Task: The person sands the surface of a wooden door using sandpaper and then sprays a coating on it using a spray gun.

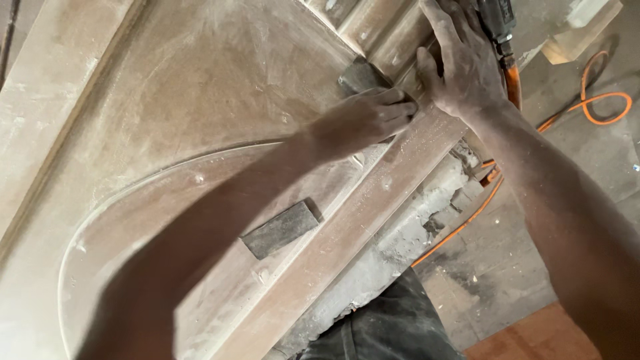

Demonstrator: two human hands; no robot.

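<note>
A large dust-covered wooden door panel (pixel 200 87) with a curved groove fills the view. My left hand (pixel 370 120) is closed on a dark sanding block (pixel 360 75) pressed against the panel's moulding near the top. Just to its right, my right hand (pixel 463 63) lies flat with fingers spread on the wooden frame rail (pixel 373 213). A second dark sanding block (pixel 280 229) lies loose on the panel below my left forearm.
An orange hose (pixel 593 100) runs from a dark air tool (pixel 499 20) at the top right down across the dusty floor. A pale wood offcut (pixel 580 27) sits at the upper right. My dark trouser leg (pixel 393 327) shows at the bottom.
</note>
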